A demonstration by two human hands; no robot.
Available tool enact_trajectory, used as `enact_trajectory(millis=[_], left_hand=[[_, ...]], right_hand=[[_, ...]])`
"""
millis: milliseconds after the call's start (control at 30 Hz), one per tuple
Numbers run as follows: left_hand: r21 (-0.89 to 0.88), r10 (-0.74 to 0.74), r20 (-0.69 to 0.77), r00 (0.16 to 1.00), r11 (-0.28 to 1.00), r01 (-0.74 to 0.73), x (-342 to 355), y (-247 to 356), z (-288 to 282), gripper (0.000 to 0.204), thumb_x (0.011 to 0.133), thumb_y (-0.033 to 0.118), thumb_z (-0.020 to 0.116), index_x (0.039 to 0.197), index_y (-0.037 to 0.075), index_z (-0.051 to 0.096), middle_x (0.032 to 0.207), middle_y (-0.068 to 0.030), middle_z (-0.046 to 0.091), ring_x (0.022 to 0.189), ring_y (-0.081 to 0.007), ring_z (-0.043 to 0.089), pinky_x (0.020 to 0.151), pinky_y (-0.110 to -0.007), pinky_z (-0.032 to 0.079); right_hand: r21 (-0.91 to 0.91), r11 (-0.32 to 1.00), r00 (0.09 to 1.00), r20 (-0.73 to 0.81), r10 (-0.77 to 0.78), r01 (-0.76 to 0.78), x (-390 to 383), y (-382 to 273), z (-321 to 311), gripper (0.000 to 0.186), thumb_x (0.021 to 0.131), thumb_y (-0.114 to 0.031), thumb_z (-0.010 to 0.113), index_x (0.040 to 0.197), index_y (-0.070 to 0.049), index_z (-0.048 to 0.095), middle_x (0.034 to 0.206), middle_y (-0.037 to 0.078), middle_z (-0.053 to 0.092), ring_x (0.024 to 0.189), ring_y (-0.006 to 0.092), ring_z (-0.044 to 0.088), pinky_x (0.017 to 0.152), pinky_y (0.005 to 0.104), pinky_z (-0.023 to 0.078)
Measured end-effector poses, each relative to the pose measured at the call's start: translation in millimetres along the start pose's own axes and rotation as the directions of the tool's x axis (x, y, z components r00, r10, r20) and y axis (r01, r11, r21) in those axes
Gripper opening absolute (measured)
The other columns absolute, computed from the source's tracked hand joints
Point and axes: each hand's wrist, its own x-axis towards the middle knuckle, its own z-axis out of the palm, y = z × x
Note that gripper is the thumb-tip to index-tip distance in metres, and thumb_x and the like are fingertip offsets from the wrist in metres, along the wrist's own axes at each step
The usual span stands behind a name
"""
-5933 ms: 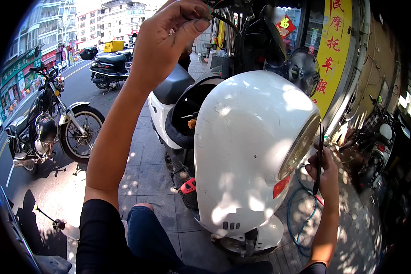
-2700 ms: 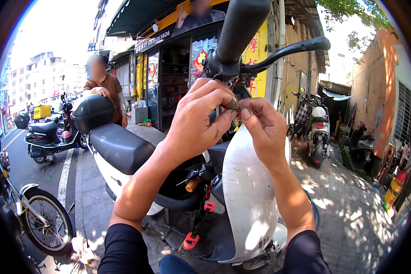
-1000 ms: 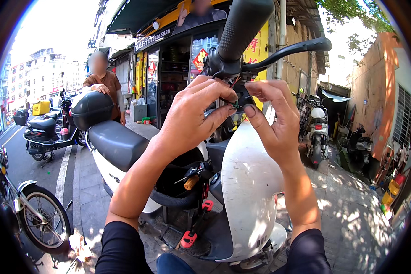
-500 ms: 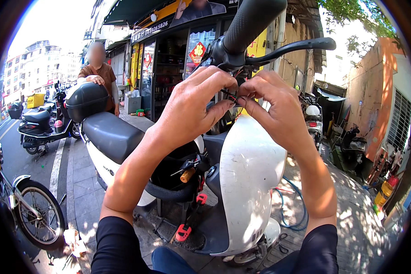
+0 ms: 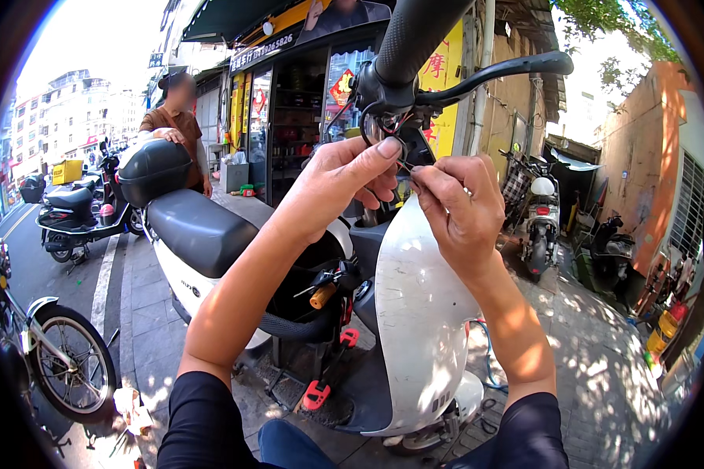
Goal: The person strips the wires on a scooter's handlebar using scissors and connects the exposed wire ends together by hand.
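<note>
My left hand pinches a thin wire below the scooter's handlebar, its thumb on top. Close on the right, my right hand holds the wire between thumb and forefinger. Dark and reddish wires hang from under the grip, just above both hands. A black brake lever sticks out to the right over them. Under my hands stands the white front shield of the scooter. The wire's far ends are too small to make out.
The black seat is at the left, with a black top box behind it. A person rests a hand on the box. Red-handled tools lie on the footboard. Another wheel stands at lower left.
Both hands have dropped a little from the handlebar and turned, with the wire now visible between them. More of the hanging wires shows. The view has shifted slightly.
</note>
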Motion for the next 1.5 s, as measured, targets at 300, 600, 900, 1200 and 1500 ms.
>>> enact_trajectory(millis=[300, 600, 900, 1200, 1500], left_hand=[[0.063, 0.066, -0.014, 0.998, 0.996, -0.065, 1.8, 0.9, 1.7, 0.024, 0.096, 0.028, 0.063, 0.098, 0.004, 0.066, 0.085, -0.0033, 0.067, 0.076, -0.0112, 0.065, 0.068, -0.025, 0.05], [0.103, 0.162, -0.009, 0.987, 0.982, -0.16, 7.2, -3.7, 0.9, 0.021, 0.093, 0.023, 0.065, 0.1, 0.004, 0.067, 0.089, -0.003, 0.068, 0.08, -0.0104, 0.064, 0.072, -0.025, 0.05], [-0.025, 0.115, -0.011, 0.993, 0.993, -0.115, 6.3, -5.5, -5.3, 0.015, 0.091, 0.016, 0.064, 0.099, 0.004, 0.066, 0.089, -0.0045, 0.068, 0.082, -0.0127, 0.065, 0.076, -0.027, 0.052], [-0.074, 0.118, 0.053, 0.992, 0.991, -0.114, 4.3, -2.1, -9.5, 0.014, 0.091, 0.015, 0.064, 0.097, 0.003, 0.065, 0.094, -0.0065, 0.068, 0.083, -0.0142, 0.066, 0.079, -0.029, 0.054], [0.026, 0.134, 0.109, 0.985, 0.99, -0.138, 3.9, 3.6, -12.2, 0.019, 0.096, 0.02, 0.062, 0.098, 0.002, 0.066, 0.094, -0.0055, 0.068, 0.081, -0.0121, 0.065, 0.078, -0.027, 0.054]], right_hand=[[-0.038, 0.997, 0.998, 0.019, -0.06, 0.061, -3.0, 4.8, 6.7, 0.03, 0.063, 0.002, 0.079, 0.089, -0.01, 0.068, 0.084, 0.003, 0.059, 0.073, 0.0218, 0.056, 0.059, 0.0331, 0.046], [-0.046, 0.992, 0.993, 0.03, -0.116, 0.118, -5.7, 8.3, 13.3, 0.031, 0.064, 0.0, 0.08, 0.091, -0.011, 0.068, 0.085, 0.004, 0.059, 0.074, 0.0232, 0.056, 0.059, 0.0337, 0.046], [0.309, 0.847, 0.899, 0.22, 0.379, -0.433, 4.0, 6.5, -3.4, 0.024, 0.08, -0.009, 0.077, 0.099, -0.003, 0.066, 0.092, 0.008, 0.063, 0.08, 0.0198, 0.062, 0.071, 0.0308, 0.05], [0.246, 0.904, 0.906, 0.335, 0.259, -0.35, 22.6, 10.5, -0.7, 0.015, 0.079, -0.007, 0.073, 0.092, -0.003, 0.066, 0.087, 0.009, 0.062, 0.082, 0.0269, 0.058, 0.071, 0.0379, 0.047], [0.185, 0.956, 0.928, 0.339, 0.157, -0.229, 42.9, 8.9, -0.1, 0.011, 0.08, -0.005, 0.07, 0.09, -0.001, 0.066, 0.084, 0.009, 0.061, 0.077, 0.0252, 0.06, 0.065, 0.035, 0.049]])
